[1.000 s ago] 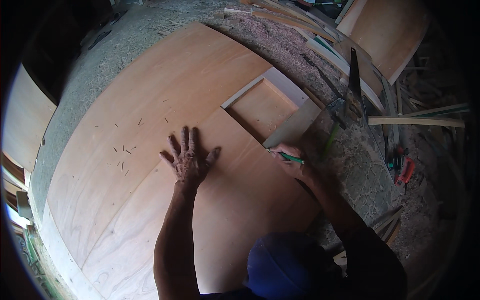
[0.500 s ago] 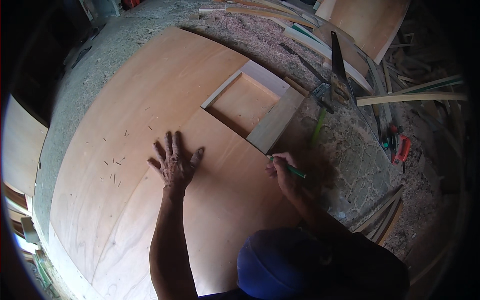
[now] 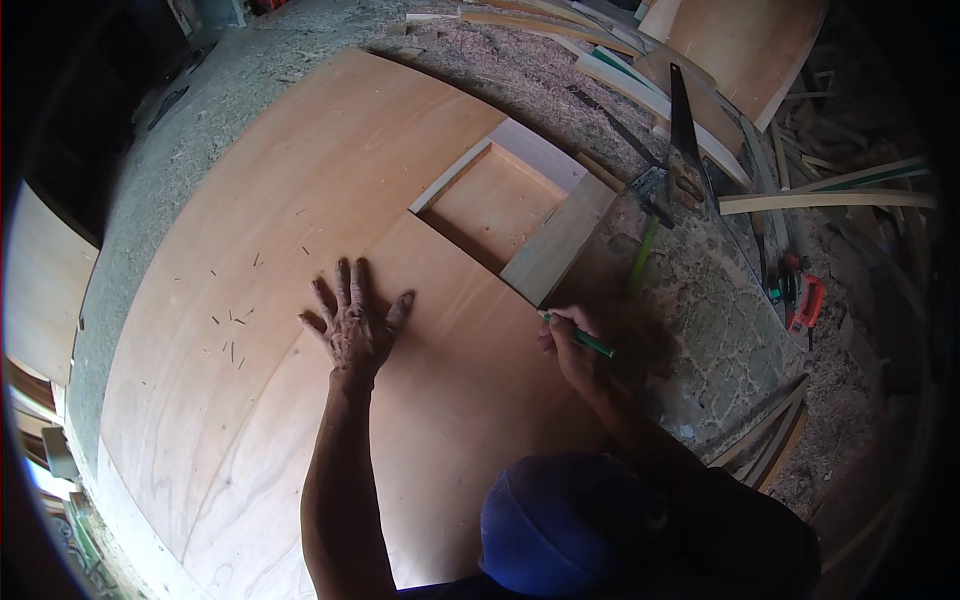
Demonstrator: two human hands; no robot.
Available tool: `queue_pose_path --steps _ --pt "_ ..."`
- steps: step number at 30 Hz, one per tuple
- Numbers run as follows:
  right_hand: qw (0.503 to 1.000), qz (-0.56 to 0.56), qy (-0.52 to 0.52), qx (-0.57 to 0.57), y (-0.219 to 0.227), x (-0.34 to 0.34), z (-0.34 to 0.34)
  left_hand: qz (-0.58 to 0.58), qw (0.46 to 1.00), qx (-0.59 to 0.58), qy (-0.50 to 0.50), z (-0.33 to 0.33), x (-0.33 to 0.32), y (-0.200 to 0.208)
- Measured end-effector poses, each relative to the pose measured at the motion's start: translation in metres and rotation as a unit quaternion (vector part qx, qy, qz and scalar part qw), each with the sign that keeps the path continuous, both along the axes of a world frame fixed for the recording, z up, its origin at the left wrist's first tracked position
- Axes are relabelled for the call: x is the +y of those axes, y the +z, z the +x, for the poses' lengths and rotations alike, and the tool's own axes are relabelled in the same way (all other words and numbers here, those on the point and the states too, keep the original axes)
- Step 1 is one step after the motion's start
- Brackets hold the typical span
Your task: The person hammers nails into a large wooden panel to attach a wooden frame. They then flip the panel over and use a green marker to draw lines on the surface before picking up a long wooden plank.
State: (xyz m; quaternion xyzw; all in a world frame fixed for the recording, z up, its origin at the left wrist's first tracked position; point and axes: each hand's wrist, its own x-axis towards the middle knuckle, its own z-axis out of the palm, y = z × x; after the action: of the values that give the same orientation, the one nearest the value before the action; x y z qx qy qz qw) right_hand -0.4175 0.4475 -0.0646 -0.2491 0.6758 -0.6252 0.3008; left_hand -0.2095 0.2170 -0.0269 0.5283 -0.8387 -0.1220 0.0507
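Observation:
A large plywood panel (image 3: 420, 350) lies before me, with a rectangular opening framed by wooden strips near its far right side. My left hand (image 3: 357, 325) rests flat on the panel, fingers spread. Several nails (image 3: 235, 318) are scattered on the wood to the left of that hand. At the panel's right edge, just below the corner of the greyish wooden strip (image 3: 560, 243), my right hand (image 3: 572, 335) grips a green pencil (image 3: 593, 344). Its tip is at the panel edge by that corner, too small to tell whether it touches.
Beyond the opening, a handsaw (image 3: 684, 140) and a metal square (image 3: 645, 185) lie on the dusty floor. A yellow-green strip (image 3: 644, 255) is nearby. Farther right sits a red-handled tool (image 3: 808, 302). Wood offcuts (image 3: 830, 199) pile up at right, and another board (image 3: 40, 285) is at far left.
The whole view has shifted slightly, with the panel and tools appearing a little farther right. Both hands keep nearly the same places on the panel, the pencil still held.

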Motion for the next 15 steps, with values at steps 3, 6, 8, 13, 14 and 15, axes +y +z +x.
queue_pose_path --steps 3,6,8,13,14,15 --pt "1.0 0.006 0.002 0.014 0.0 0.0 0.002 0.002 1.0 0.0 -0.001 0.002 0.001 0.001" --pt "1.0 -0.003 0.013 0.017 0.0 0.002 0.001 0.001 1.0 0.002 -0.003 0.002 0.003 0.001" --pt "1.0 0.001 0.021 0.018 -0.001 0.005 -0.003 0.001 1.0 0.003 -0.003 0.0 0.006 0.002" --pt "1.0 0.009 -0.027 0.008 -0.001 0.011 -0.017 0.016 1.0 0.007 -0.014 -0.022 0.013 0.005" --pt "1.0 -0.006 -0.026 0.002 0.006 0.007 -0.013 0.015 1.0 0.008 -0.011 -0.018 0.009 0.004" --pt "1.0 -0.021 -0.02 -0.003 0.012 -0.001 -0.01 0.015 1.0 0.01 -0.005 -0.014 0.004 0.003"
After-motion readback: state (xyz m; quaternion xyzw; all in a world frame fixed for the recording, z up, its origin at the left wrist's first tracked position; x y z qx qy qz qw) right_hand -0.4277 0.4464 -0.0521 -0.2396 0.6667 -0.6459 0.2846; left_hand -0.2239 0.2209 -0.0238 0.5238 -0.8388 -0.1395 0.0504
